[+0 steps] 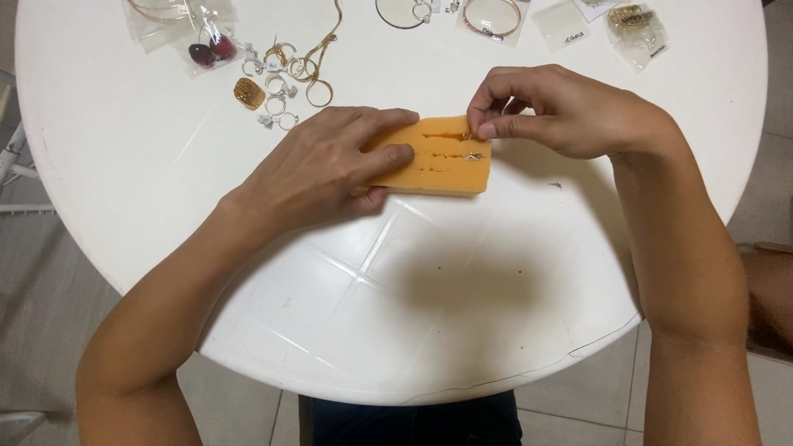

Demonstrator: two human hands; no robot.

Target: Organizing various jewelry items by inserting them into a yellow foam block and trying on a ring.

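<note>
Pinching small ring (472,136): right hand (562,111) | left hand (326,165) flat on foam block (450,169)

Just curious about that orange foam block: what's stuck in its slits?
In the orange foam block, one small metal piece sits in the middle slit. The right hand pinches at the top slit, hiding whatever is there; the left hand covers the block's left end.

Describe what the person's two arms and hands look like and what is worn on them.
Both forearms are bare up to the frame edge, with no sleeves showing. The left hand and right hand wear no gloves, and no rings, watch or bracelets are visible on the wrists or fingers. The fingernails look short and unpainted. No marks or tattoos can be seen.
</note>
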